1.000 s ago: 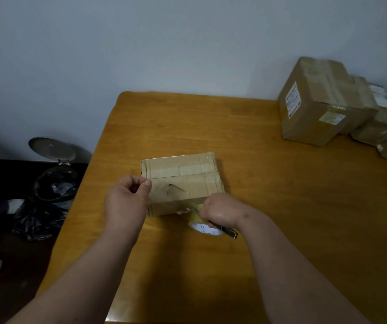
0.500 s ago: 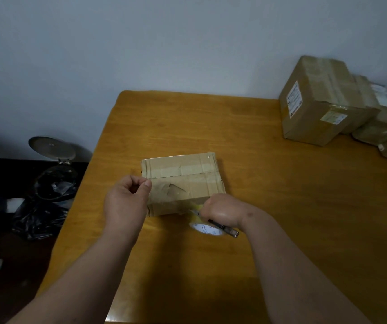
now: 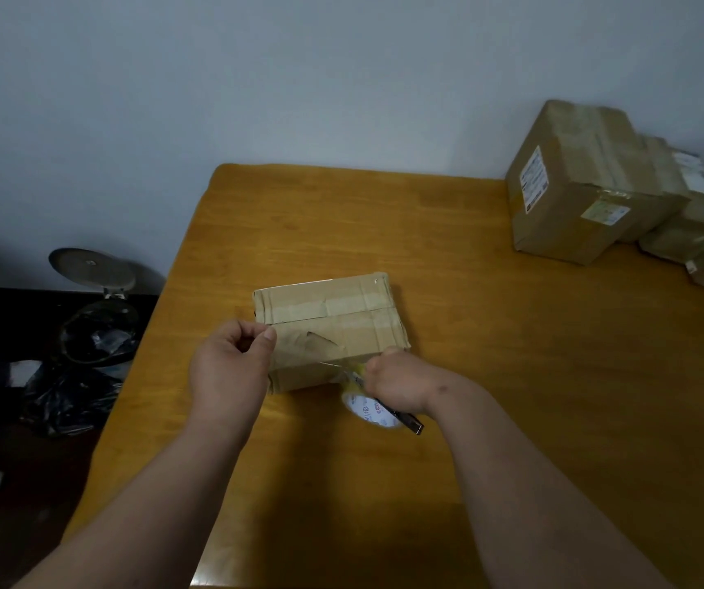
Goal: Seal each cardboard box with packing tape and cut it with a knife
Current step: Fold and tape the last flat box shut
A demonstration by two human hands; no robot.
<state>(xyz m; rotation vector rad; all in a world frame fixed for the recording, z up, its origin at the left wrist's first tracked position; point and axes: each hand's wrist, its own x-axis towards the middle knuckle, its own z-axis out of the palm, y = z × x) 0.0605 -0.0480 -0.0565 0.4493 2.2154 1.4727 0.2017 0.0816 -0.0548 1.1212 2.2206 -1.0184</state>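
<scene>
One wooden desk (image 3: pixel 490 333) fills most of the view, its far edge against a pale wall (image 3: pixel 299 78). At the desk's far right corner sits a stack of taped cardboard boxes (image 3: pixel 588 184), the biggest one bearing white labels, with smaller parcels crowded behind and beside it. To the left of the desk, on the dark floor, stands a pedal bin (image 3: pixel 97 329) with its round lid raised, and a black plastic bag (image 3: pixel 67 397) lies slumped in front of it.

Near the middle of the desk, toward the person, lies the small cardboard box (image 3: pixel 333 320) being sealed; strips of brown tape run across its top and a torn patch shows on the near half. The left hand (image 3: pixel 231 367) is at the box's near left corner, its fingers curled with thumb against forefinger, pinching the end of the tape strip there. The right hand (image 3: pixel 397 384) is at the box's near right corner, its fingers wrapped round a knife (image 3: pixel 407 422), whose dark handle end sticks out behind the hand while a thin blade points left along the box's front edge. Partly hidden under this hand, the tape roll (image 3: pixel 369 412) touches the desk just beside the box.
</scene>
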